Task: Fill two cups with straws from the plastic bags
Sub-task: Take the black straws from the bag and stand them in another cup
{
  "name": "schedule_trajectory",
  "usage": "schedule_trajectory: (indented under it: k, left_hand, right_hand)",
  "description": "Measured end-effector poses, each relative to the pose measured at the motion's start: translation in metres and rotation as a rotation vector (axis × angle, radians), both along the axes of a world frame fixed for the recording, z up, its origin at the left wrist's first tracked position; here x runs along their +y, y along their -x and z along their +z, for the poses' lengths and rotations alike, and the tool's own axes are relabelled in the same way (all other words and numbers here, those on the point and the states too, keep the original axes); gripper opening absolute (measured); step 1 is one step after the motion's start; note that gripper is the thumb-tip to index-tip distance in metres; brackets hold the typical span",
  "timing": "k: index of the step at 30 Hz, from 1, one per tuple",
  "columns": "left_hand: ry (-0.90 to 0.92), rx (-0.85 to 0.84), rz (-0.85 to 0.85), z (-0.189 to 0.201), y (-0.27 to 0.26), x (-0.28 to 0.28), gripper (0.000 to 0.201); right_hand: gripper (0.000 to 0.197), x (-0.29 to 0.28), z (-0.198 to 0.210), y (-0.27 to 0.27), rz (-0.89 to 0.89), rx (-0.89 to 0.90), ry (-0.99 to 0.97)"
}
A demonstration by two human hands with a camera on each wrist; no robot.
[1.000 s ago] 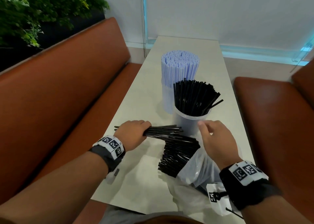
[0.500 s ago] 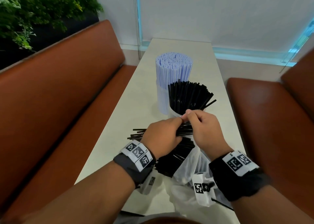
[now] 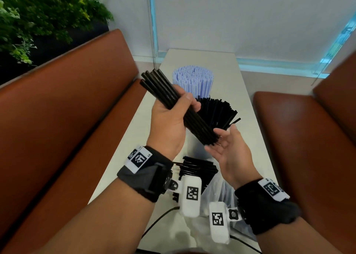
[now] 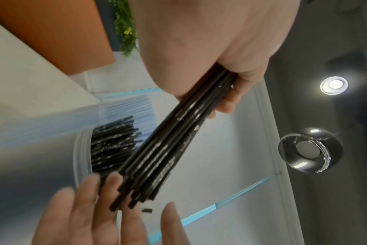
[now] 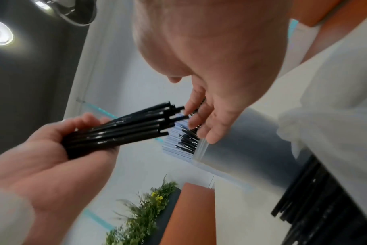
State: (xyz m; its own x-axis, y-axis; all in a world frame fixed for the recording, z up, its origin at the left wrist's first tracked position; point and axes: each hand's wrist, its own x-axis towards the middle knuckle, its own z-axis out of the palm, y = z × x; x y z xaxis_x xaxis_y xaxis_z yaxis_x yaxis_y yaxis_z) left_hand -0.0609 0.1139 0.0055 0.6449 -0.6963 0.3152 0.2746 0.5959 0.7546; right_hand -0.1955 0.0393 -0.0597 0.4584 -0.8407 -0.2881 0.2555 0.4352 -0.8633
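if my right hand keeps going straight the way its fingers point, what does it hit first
Probably the lower ends of the black straw bundle gripped by the left hand; the right hand is open just short of them, though depth is unclear.

Brown benches (image 3: 57,118) flank a white table (image 3: 244,91).

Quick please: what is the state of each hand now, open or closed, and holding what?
Left hand: closed around a bundle of black straws.
Right hand: open, fingers straight, palm at the lower ends of the bundle, gripping nothing.
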Motion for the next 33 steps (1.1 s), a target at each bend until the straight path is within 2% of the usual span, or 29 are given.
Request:
schedule_trajectory:
  k: [3, 7, 10, 12, 14, 16, 17, 19, 23, 26, 28, 30, 32, 33]
  left_hand:
    - [-0.04, 0.103, -0.041, -0.01, 0.015, -0.005, 0.021]
    - [-0.091, 0.17, -0.048, -0.024, 0.018, -0.009, 0.022]
    - [-0.138, 0.167, -0.029, -0.026, 0.019, -0.011, 0.021]
    - [-0.184, 0.137, -0.006, -0.027, 0.02, -0.012, 0.018]
    - [-0.194, 0.155, 0.016, -0.028, 0.019, -0.014, 0.018]
    - [-0.212, 0.164, 0.03, -0.029, 0.02, -0.014, 0.018]
    - [-0.223, 0.157, 0.026, -0.029, 0.022, -0.013, 0.018]
    - [-0.249, 0.139, 0.011, -0.03, 0.027, -0.012, 0.017]
    - [-0.226, 0.156, 0.008, -0.019, 0.018, -0.009, 0.017]
    - [-0.187, 0.084, 0.016, -0.001, 0.015, -0.009, 0.012]
    - [-0.15, 0.005, 0.073, 0.012, 0.01, -0.011, 0.014]
    - [-0.08, -0.017, 0.171, 0.027, -0.004, -0.015, 0.02]
    - [-0.005, 0.012, 0.256, 0.037, -0.02, -0.023, 0.015]
    - [0.01, 0.003, 0.293, 0.039, -0.024, -0.028, 0.013]
  right_hand:
    - [0.062, 0.002, 0.004, -0.002, 0.023, -0.085, -0.084]
    - [0.044, 0.002, 0.002, -0.004, -0.001, -0.092, -0.087]
    - [0.049, 0.001, -0.003, -0.004, 0.104, -0.033, -0.013]
    - [0.043, 0.003, -0.004, -0.004, 0.206, 0.018, 0.118]
    - [0.031, 0.0, -0.007, 0.002, 0.276, 0.114, 0.412]
    - [0.024, -0.001, -0.008, 0.007, 0.416, 0.313, 0.723]
    - [0.02, 0.0, -0.009, 0.008, 0.485, 0.415, 0.796]
    - [0.012, 0.002, -0.011, 0.007, 0.506, 0.567, 0.881]
    - [0.028, -0.001, -0.015, 0.008, 0.393, 0.755, 1.006]
    - [0.028, -0.005, -0.013, 0.005, 0.327, 0.874, 1.069]
    - [0.018, -0.01, -0.011, 0.004, 0.234, 0.895, 1.099]
    - [0.033, -0.017, -0.013, 0.006, 0.168, 0.916, 1.13]
    - [0.046, -0.024, -0.016, 0.007, 0.226, 0.994, 1.15]
    - [0.044, -0.027, -0.018, 0.005, 0.297, 1.044, 1.149]
